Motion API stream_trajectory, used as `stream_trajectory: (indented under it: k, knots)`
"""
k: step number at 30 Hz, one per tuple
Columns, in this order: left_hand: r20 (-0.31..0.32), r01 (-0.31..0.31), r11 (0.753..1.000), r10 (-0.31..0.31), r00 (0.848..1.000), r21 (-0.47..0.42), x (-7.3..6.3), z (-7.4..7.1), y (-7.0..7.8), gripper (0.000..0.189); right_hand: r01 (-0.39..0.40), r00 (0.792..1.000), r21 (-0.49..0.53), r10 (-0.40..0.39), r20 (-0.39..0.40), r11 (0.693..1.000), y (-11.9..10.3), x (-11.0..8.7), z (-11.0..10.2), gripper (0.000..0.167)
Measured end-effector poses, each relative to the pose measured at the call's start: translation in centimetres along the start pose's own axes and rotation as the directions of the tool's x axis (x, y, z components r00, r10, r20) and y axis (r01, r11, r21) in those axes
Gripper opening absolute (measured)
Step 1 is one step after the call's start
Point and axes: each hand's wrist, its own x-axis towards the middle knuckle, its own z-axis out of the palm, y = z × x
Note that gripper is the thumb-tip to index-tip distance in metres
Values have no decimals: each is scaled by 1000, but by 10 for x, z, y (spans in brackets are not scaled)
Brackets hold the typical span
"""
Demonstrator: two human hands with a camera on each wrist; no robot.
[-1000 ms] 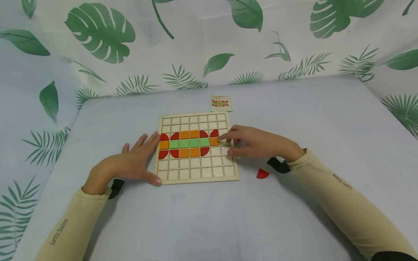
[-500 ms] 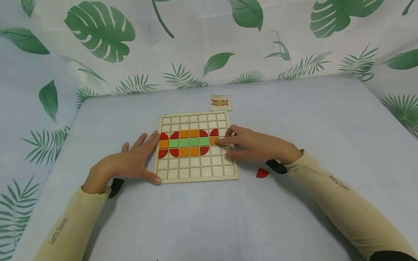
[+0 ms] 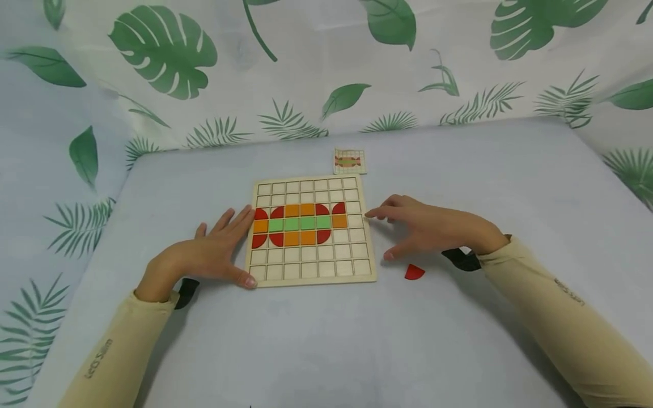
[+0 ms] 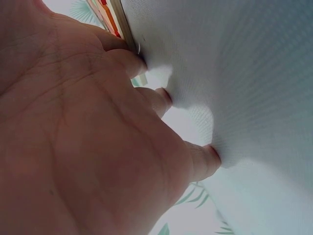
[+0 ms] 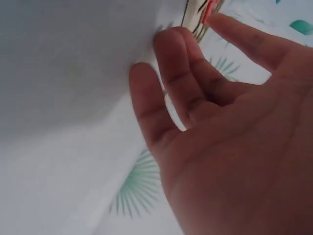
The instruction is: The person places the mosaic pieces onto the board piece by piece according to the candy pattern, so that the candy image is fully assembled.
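Observation:
A square wooden grid board [image 3: 316, 272] lies on the table, with red quarter-circle, orange square and green square [image 3: 308, 222] tiles set in its middle rows. My left hand [image 3: 206, 255] rests spread at the board's left edge, thumb by the near corner; in the left wrist view its fingertips touch the cloth. My right hand [image 3: 433, 226] is beside the board's right edge, fingers relaxed and holding nothing, index fingertip close to the rim. Just below that hand, a loose red quarter-circle tile [image 3: 415, 272] lies on the table.
Behind the board lies a small pattern card [image 3: 350, 162] printed with a similar grid design. A pale cloth [image 3: 316, 345] covers the table. Leaf-printed fabric [image 3: 306, 68] hangs at the back and sides.
My right hand has drawn back rightward off the orange tile at the right of the middle row, its fingers spreading. My left hand keeps its place at the board.

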Motion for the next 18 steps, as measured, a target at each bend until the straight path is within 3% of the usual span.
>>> stream_trajectory:
  k: [5,8,13,18]
  knots:
    - [4,16,1000,-16,1000,12,1,0,2,145,-63,996,-52,66,54,997,7,-15,-5,59]
    - [3,13,1000,-13,1000,18,1,1,2,146,-97,990,-86,105,99,992,7,-18,-8,64]
    - [2,8,1000,-8,1000,20,2,1,1,146,-46,990,-91,58,126,995,4,-15,-5,63]
    - [1,6,1000,-6,1000,11,2,1,0,146,2,998,-94,5,66,996,7,-9,0,45]
